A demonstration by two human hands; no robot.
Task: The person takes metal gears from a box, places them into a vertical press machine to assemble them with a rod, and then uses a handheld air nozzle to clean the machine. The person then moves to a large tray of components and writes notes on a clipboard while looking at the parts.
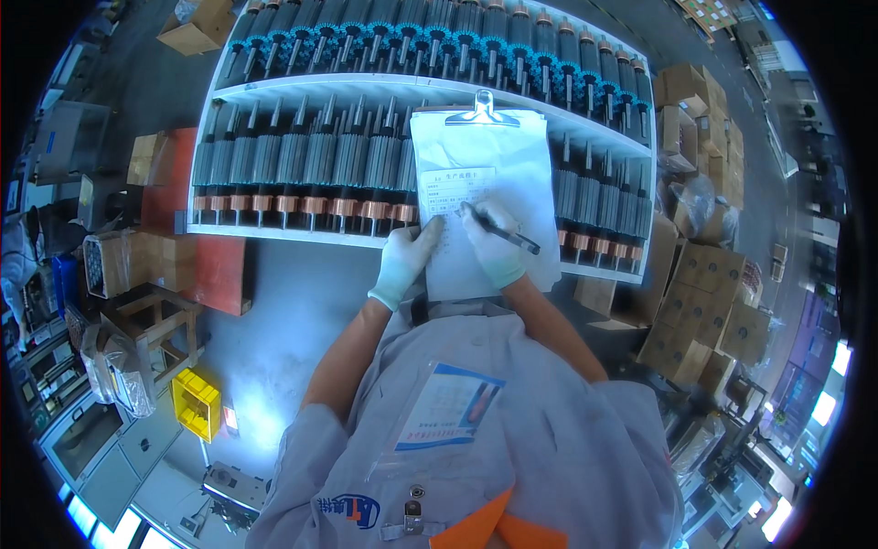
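Note:
A clipboard with white sheets (pixel 489 265) and a shiny metal clip (pixel 482 110) lies before me, over the near edge of a rack. On top is a smaller printed form (pixel 457 188). My gloved left hand (pixel 407 256) grips the left edge of the clipboard, thumb on the paper. In my gloved right hand (pixel 492 242) is a dark pen (pixel 517 240), its writing end near the small form. Behind the clipboard, the white rack (pixel 311 82) holds rows of motor armatures (pixel 297 156) with copper ends; those in the far row have teal windings. The clipboard hides some of them.
Stacked cardboard boxes (pixel 700 293) stand on the right. To the left are a red board (pixel 219 270), more cartons (pixel 169 261), a wooden frame (pixel 151 329) and a yellow crate (pixel 196 404). An open carton (pixel 197 27) sits at the far left.

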